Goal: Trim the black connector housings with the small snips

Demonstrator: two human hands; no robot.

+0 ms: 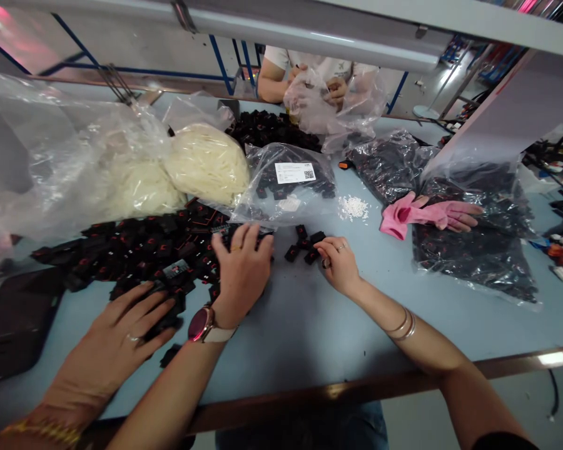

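Pink gloves (450,215) on black-stuff bag (478,269). Co-worker's hand (122,328) nr L hand (243,265), spread over black blocks (145,247). R hand (340,264) curled, can't tell grip. Clear bag (312,203) w/ blocks.

Hands (243,265) (341,265) apart (right curled)
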